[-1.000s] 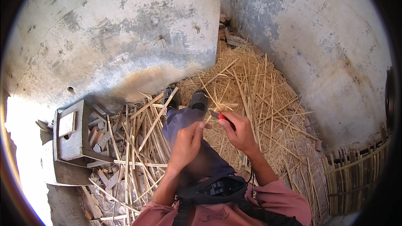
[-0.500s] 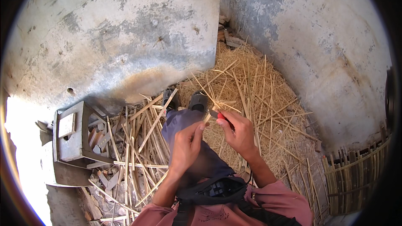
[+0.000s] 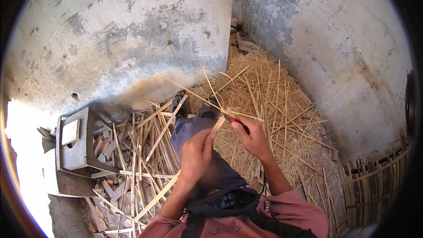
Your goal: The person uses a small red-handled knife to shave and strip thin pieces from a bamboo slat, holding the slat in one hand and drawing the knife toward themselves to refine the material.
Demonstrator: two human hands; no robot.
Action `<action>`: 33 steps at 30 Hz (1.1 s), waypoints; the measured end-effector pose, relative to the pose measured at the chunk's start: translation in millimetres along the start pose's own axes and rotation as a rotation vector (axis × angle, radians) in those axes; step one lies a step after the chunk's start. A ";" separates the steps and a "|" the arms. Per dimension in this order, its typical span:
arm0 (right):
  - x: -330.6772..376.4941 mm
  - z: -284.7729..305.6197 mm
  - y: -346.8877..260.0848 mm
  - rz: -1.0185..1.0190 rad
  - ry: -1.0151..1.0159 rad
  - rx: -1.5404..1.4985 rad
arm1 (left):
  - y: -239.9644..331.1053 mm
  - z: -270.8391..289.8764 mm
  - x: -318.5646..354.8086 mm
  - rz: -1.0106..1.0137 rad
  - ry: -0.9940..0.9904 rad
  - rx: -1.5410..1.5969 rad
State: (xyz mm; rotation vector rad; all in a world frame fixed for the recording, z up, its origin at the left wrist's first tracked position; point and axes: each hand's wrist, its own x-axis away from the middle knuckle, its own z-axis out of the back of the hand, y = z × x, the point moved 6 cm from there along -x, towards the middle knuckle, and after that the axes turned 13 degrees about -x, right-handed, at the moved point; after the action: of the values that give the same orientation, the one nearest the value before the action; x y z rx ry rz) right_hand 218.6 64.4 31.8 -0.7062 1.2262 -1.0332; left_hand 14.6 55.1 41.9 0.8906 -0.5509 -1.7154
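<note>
While I watch from above, my two hands meet over one lap: left hand (image 3: 195, 158) fingers pinch one bamboo strip (image 3: 167, 188); right hand (image 3: 252, 137) grips one knife (image 3: 240, 124); one stool (image 3: 74, 146) stands left.

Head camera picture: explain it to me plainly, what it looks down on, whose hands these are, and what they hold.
No machine here: a person wears a wide-angle camera on the head, looking down, so the walls bend toward the rim. The two forearms entering from below are the wearer's own. The left hand holds a long pale bamboo strip that slants down to the lower left. The right hand pinches thin splints at the strip's upper end, with something red in its grip that I cannot identify. Around the feet lie split bamboo sticks, a heap of fine shavings and a small grey wooden stool.
</note>
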 end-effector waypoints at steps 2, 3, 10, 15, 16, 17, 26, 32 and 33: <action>1.4 -0.2 -2.8 -0.003 0.006 0.003 | 0.7 0.6 -0.5 -0.024 0.011 -0.009; 2.0 -0.1 -4.1 -0.004 0.010 0.004 | 1.3 0.8 -1.0 -0.037 0.015 -0.014; 2.1 -1.9 -7.7 0.056 -0.016 0.056 | 3.6 1.2 -2.9 -0.032 0.041 -0.015; 3.8 -4.4 -7.1 0.060 -0.015 0.049 | 1.1 2.2 1.1 -0.066 0.081 -0.035; 4.2 -4.0 -7.6 0.064 -0.009 0.048 | 1.6 2.1 0.7 -0.067 0.078 -0.034; 4.5 -3.9 -8.1 0.068 -0.004 0.047 | 2.4 2.5 0.2 -0.068 0.075 -0.034; 4.2 -3.4 -16.8 0.058 -0.024 0.069 | 7.2 3.6 1.0 -0.051 0.036 0.014; 6.0 -2.5 -21.4 0.076 -0.021 0.078 | 3.4 1.4 4.6 0.046 -0.049 0.103; 6.8 -2.4 -20.8 0.059 -0.023 0.078 | 2.1 0.3 5.4 0.069 -0.073 0.115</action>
State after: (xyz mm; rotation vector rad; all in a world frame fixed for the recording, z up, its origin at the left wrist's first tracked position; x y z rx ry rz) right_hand 211.3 50.1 46.8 -0.6165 1.1742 -1.0165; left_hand 14.9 49.3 42.1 0.8823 -0.7278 -1.6721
